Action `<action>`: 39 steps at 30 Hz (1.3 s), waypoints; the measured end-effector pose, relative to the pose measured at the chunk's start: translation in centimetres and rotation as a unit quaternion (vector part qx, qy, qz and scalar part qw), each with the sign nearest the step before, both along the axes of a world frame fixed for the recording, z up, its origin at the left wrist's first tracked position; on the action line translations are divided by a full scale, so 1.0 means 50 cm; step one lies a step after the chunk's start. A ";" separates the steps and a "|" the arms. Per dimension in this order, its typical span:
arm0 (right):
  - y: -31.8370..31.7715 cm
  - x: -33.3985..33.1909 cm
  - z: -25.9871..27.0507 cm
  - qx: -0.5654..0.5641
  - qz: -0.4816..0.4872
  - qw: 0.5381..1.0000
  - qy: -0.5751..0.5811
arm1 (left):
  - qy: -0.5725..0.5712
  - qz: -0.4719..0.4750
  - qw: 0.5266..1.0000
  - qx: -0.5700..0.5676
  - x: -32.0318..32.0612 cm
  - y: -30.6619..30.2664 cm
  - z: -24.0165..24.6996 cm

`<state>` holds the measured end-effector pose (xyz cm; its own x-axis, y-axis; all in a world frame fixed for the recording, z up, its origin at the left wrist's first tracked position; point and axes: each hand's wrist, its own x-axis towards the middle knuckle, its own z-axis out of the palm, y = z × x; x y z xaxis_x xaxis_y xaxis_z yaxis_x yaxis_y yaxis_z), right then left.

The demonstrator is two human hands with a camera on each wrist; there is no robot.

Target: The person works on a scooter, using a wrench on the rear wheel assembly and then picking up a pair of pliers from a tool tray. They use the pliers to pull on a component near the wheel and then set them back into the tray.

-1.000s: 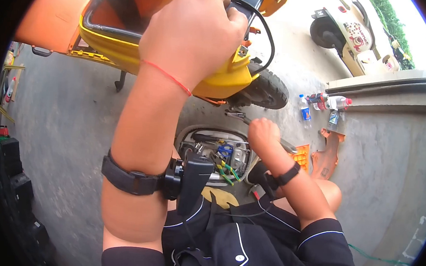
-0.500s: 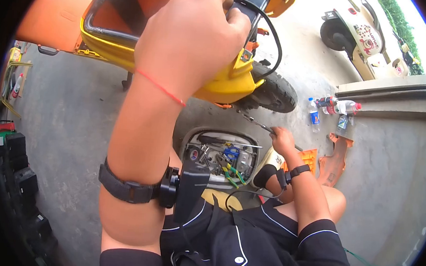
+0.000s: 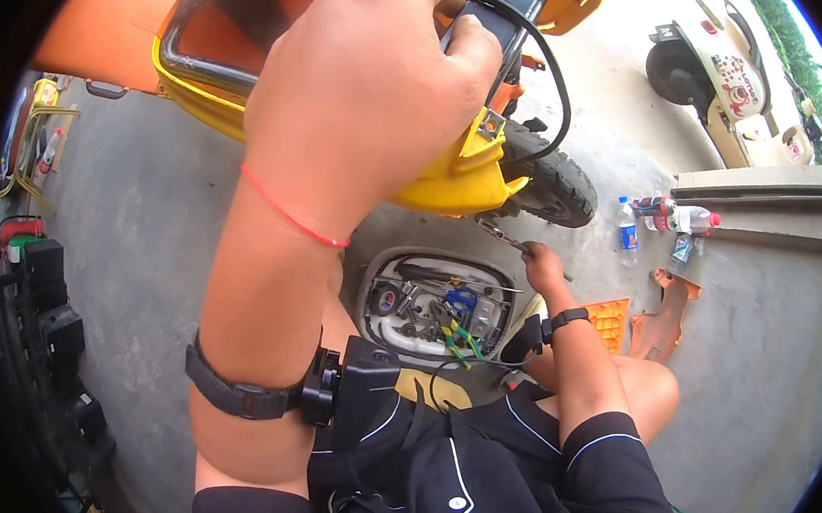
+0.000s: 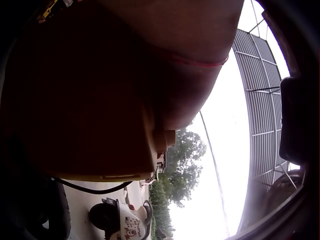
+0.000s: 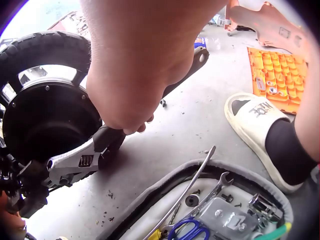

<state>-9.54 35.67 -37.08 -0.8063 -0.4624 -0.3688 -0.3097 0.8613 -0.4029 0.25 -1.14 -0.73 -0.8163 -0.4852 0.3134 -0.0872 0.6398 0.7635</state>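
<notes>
My left hand [image 3: 365, 91] curls over the rear of a yellow and orange scooter [image 3: 449, 188], thumb and index finger around a black bar [image 3: 512, 35] there. In the left wrist view that hand is dark and mostly hidden. Low by the rear wheel [image 3: 560, 176], my right hand [image 3: 544, 266] grips an adjustable wrench [image 5: 82, 160] by its handle. The handle's holed end sticks out past the hand in the right wrist view. The wrench's head is right at the middle of the wheel, beside its black hub [image 5: 47, 120].
A tray-like shell [image 3: 365, 296] of tools, with scissors [image 5: 192, 230] and a spanner [image 5: 215, 192], sits between the legs. Right of it are a slippered foot [image 5: 262, 125], orange panels [image 3: 606, 323] and plastic bottles [image 3: 628, 229]. A white scooter [image 3: 728, 83] stands behind.
The head view has turned, shifting the scene rightward. My right hand looks lower and smaller now, still gripping the wrench by the wheel. My left hand stays at the scooter's rear.
</notes>
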 end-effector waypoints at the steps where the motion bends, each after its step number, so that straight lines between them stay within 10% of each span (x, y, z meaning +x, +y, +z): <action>1: 0.000 0.002 -0.010 -0.014 -0.028 0.999 -0.011 | -0.004 0.001 1.000 0.000 0.000 -0.001 -0.002; 39: -0.044 0.049 -0.098 -0.035 0.015 0.985 0.168 | -0.050 0.057 0.997 0.027 -0.009 0.065 0.045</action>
<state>-7.09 33.46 -41.98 -0.8632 -0.5025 -0.0491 -0.4607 0.8236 -0.3308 -0.20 2.10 1.54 -0.7810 -0.5902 0.2041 -0.2341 0.5796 0.7806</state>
